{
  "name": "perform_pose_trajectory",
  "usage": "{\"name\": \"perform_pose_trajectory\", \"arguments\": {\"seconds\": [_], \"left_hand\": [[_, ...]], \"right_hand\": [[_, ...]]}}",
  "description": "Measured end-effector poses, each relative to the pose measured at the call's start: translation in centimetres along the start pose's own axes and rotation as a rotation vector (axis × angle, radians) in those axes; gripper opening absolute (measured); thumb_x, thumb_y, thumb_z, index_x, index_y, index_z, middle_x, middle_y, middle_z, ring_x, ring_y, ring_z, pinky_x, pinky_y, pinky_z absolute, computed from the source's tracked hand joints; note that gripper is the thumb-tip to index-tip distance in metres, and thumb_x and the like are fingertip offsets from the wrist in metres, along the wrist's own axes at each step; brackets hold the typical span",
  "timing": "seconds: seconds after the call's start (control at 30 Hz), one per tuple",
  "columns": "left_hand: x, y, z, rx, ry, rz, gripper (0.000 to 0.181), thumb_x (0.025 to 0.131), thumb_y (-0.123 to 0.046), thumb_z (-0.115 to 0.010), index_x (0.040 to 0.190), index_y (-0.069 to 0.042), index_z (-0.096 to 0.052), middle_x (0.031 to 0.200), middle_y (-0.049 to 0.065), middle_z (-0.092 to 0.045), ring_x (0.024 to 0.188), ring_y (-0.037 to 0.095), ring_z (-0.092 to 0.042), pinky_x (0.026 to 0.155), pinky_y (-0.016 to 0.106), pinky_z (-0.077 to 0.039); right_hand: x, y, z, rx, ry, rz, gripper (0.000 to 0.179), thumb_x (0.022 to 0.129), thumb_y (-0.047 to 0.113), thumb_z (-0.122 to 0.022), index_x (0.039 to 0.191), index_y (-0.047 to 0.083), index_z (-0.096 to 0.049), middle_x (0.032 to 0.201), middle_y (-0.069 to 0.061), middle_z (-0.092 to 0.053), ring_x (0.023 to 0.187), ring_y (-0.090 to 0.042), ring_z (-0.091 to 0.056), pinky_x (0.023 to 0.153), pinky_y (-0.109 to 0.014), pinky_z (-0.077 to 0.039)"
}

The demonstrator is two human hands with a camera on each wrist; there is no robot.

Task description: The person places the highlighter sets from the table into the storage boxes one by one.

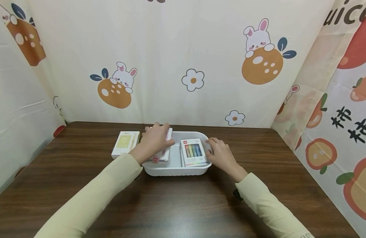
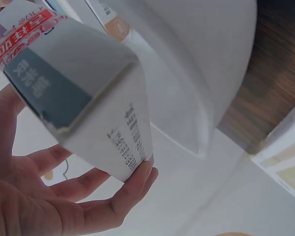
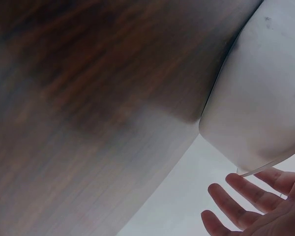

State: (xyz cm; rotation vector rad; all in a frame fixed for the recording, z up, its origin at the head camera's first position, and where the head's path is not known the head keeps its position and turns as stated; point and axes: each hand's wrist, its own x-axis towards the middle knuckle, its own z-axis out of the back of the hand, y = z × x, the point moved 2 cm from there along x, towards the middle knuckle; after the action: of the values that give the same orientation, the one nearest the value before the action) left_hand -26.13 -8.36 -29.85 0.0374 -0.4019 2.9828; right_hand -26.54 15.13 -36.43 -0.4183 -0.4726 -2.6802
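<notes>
My left hand (image 1: pixel 155 140) grips a white box of highlighters (image 2: pixel 103 98) from above, thumb on one side and fingertips on the other. The highlighter box (image 1: pixel 165 154) is over the left part of a white plastic tray (image 1: pixel 174 171); the hand hides much of it. My right hand (image 1: pixel 222 153) is at the tray's right rim with its fingers extended, as the right wrist view also shows. Inside the tray's right half lies a white box (image 1: pixel 194 152) with a picture of coloured sticks on its front.
Left of the tray, a white box with a yellow label (image 1: pixel 125 144) lies on the dark wooden table (image 1: pixel 183 205). A patterned curtain (image 1: pixel 171 49) hangs behind the table's back edge, with more cloth at both sides.
</notes>
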Motion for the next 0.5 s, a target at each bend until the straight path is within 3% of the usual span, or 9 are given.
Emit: {"name": "perform_pose_trajectory", "arguments": {"seconds": [0.3,0.5], "left_hand": [[0.5,-0.2,-1.1,-0.016,-0.019,0.006,0.056,0.078,-0.042,-0.061,0.126,-0.014,-0.049,0.122,0.018,-0.047,0.100,0.046,-0.049,0.081,0.059,-0.044],[0.4,0.0,-2.1,0.002,-0.042,-0.005,0.055,0.078,-0.043,-0.062,0.124,-0.015,-0.051,0.119,0.018,-0.047,0.098,0.046,-0.051,0.076,0.054,-0.048]], "right_hand": [[-0.1,0.1,0.1,0.001,-0.001,-0.001,0.033,0.078,0.010,-0.059,0.110,0.002,-0.062,0.115,-0.016,-0.060,0.095,-0.034,-0.059,0.079,-0.050,-0.047],[0.0,0.2,0.1,-0.004,0.002,-0.002,0.034,0.078,0.011,-0.059,0.110,0.002,-0.062,0.115,-0.016,-0.060,0.096,-0.034,-0.059,0.079,-0.051,-0.046]]}}
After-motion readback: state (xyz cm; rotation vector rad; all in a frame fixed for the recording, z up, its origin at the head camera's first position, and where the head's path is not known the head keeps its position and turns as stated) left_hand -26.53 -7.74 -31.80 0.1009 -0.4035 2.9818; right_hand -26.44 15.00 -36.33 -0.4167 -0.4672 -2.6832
